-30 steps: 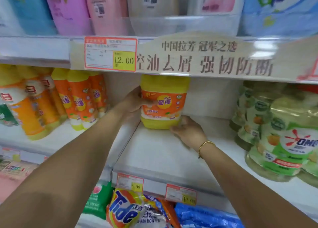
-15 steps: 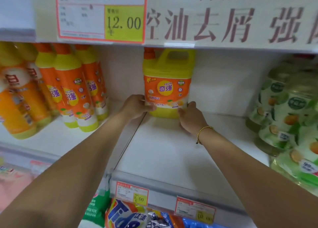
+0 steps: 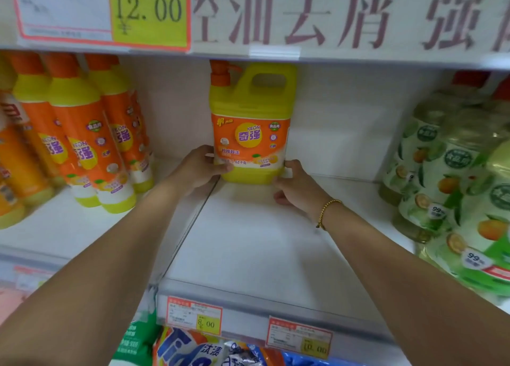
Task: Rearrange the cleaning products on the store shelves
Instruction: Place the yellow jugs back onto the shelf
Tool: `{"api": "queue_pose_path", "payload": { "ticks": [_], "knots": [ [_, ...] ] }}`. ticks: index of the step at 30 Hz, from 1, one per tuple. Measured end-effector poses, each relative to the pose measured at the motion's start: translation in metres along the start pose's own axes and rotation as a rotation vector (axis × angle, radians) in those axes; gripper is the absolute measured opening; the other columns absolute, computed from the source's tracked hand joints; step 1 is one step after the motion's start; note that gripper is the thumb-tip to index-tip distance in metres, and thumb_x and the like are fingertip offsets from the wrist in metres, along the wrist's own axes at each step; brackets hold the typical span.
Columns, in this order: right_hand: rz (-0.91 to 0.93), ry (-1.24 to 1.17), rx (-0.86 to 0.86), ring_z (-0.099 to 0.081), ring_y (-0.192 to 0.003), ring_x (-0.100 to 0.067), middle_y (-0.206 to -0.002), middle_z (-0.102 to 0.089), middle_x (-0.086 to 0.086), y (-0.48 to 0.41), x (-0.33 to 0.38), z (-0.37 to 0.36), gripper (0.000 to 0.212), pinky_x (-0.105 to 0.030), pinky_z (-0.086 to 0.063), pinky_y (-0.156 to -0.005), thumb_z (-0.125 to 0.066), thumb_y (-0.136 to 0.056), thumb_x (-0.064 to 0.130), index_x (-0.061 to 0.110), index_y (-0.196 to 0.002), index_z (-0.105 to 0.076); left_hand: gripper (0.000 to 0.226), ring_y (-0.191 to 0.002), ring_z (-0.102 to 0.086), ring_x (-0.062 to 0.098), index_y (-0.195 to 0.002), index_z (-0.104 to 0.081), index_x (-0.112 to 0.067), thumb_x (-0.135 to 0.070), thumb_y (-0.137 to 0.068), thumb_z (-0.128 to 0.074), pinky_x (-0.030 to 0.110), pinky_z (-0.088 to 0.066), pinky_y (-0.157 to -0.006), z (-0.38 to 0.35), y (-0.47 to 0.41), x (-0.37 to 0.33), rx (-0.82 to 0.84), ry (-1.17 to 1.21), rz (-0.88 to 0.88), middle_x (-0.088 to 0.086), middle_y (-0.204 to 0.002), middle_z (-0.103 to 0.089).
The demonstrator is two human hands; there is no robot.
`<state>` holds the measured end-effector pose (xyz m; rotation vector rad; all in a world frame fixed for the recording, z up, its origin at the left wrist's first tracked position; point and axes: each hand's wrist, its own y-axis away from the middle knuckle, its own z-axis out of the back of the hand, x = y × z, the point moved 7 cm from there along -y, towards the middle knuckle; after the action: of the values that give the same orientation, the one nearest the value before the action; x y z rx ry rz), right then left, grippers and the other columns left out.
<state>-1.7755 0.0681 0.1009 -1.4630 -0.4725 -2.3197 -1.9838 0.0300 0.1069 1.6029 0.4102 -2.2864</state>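
A yellow jug of dish soap (image 3: 249, 122) with an orange label, an orange pump and a moulded handle stands upright at the back of the white shelf (image 3: 248, 244). My left hand (image 3: 200, 168) grips its lower left side, thumb across the front of the label. My right hand (image 3: 296, 187) holds the lower right corner, fingers curled against the base. A gold bracelet sits on my right wrist. Both forearms reach in from the bottom of the head view.
Slim orange and yellow bottles (image 3: 82, 144) of the same brand crowd the shelf on the left. Green and clear bottles (image 3: 452, 183) fill the right side. The upper shelf edge (image 3: 276, 20) carries a price tag and banner. Tide bags (image 3: 190, 349) lie below.
The jug has gone from the front part of the shelf toward the back wall and now stands on the shelf. The camera has come closer. Both hands stayed on its lower sides.
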Motion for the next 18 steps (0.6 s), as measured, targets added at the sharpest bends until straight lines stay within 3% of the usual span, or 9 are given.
{"api": "queue_pose_path", "payload": {
  "ticks": [4, 6, 10, 13, 15, 16, 17, 18],
  "knots": [
    [-0.011, -0.063, -0.014, -0.054, -0.063, -0.018, -0.081, -0.056, -0.01, 0.0, -0.005, -0.001, 0.042, -0.029, -0.052, -0.065, -0.051, -0.094, 0.015, 0.018, -0.132, -0.034, 0.036, -0.089, -0.063, 0.022, -0.114, -0.056, -0.013, -0.005, -0.083, -0.071, 0.031, -0.053, -0.078, 0.001, 0.0, 0.0, -0.019, 0.06, 0.005, 0.009, -0.107, -0.063],
    [-0.018, -0.074, -0.009, -0.054, -0.064, -0.018, -0.079, -0.056, -0.009, 0.001, -0.004, -0.003, 0.045, -0.029, -0.051, -0.066, -0.051, -0.094, 0.015, 0.02, -0.135, -0.033, 0.036, -0.096, -0.064, 0.026, -0.113, -0.057, -0.015, -0.006, -0.082, -0.073, 0.034, -0.055, -0.083, 0.004, 0.002, 0.004, -0.043, 0.062, 0.016, 0.01, -0.109, -0.064],
    [-0.036, -0.039, 0.019, -0.054, -0.076, -0.019, -0.081, -0.054, -0.004, 0.012, 0.005, -0.006, 0.047, -0.04, -0.052, -0.088, -0.048, -0.096, 0.015, 0.023, -0.14, -0.033, 0.043, -0.101, -0.063, 0.028, -0.119, -0.057, -0.011, -0.008, -0.08, -0.075, 0.044, -0.051, -0.096, 0.009, 0.014, 0.007, -0.078, -0.003, 0.072, 0.019, -0.121, -0.063],
    [-0.071, 0.104, 0.029, -0.057, -0.073, -0.021, -0.08, -0.056, -0.005, 0.036, 0.018, -0.009, 0.034, -0.036, -0.054, -0.075, -0.048, -0.096, 0.025, 0.029, -0.129, -0.038, 0.056, -0.103, -0.061, 0.014, -0.133, -0.05, -0.004, -0.01, -0.082, -0.072, 0.039, -0.048, -0.098, 0.029, 0.049, -0.005, -0.171, -0.219, 0.067, 0.008, -0.119, -0.061],
    [0.004, 0.305, -0.048, -0.06, -0.073, -0.025, -0.078, -0.061, -0.007, 0.056, 0.032, -0.009, 0.025, -0.03, -0.051, -0.07, -0.051, -0.095, 0.028, 0.021, -0.118, -0.049, 0.03, -0.076, -0.061, -0.003, -0.114, -0.063, -0.001, -0.008, -0.085, -0.066, 0.032, -0.052, -0.087, 0.046, 0.098, -0.029, -0.271, -0.233, -0.092, 0.001, -0.094, -0.065],
    [0.088, 0.364, -0.103, -0.061, -0.075, -0.027, -0.077, -0.063, -0.006, 0.071, 0.042, -0.01, 0.018, -0.028, -0.048, -0.068, -0.053, -0.093, 0.028, 0.016, -0.106, -0.057, 0.013, -0.064, -0.06, -0.003, -0.098, -0.067, -0.003, -0.01, -0.087, -0.065, 0.028, -0.053, -0.076, 0.053, 0.133, -0.036, -0.305, -0.192, -0.138, 0.002, -0.082, -0.066],
    [0.191, 0.352, -0.138, -0.061, -0.075, -0.027, -0.072, -0.063, -0.002, 0.09, 0.051, -0.014, 0.017, -0.027, -0.046, -0.067, -0.055, -0.092, 0.028, 0.012, -0.088, -0.062, 0.012, -0.056, -0.059, 0.001, -0.082, -0.066, -0.005, -0.015, -0.09, -0.064, 0.026, -0.051, -0.068, 0.06, 0.169, -0.037, -0.34, -0.147, -0.155, 0.004, -0.07, -0.065],
    [0.287, 0.299, -0.131, -0.06, -0.069, -0.024, -0.063, -0.062, 0.004, 0.111, 0.058, -0.023, 0.025, -0.028, -0.045, -0.066, -0.057, -0.091, 0.028, 0.011, -0.072, -0.062, 0.026, -0.052, -0.059, 0.006, -0.071, -0.061, -0.005, -0.021, -0.091, -0.063, 0.025, -0.049, -0.061, 0.067, 0.207, -0.034, -0.37, -0.119, -0.145, 0.006, -0.06, -0.062]
  ]
}}
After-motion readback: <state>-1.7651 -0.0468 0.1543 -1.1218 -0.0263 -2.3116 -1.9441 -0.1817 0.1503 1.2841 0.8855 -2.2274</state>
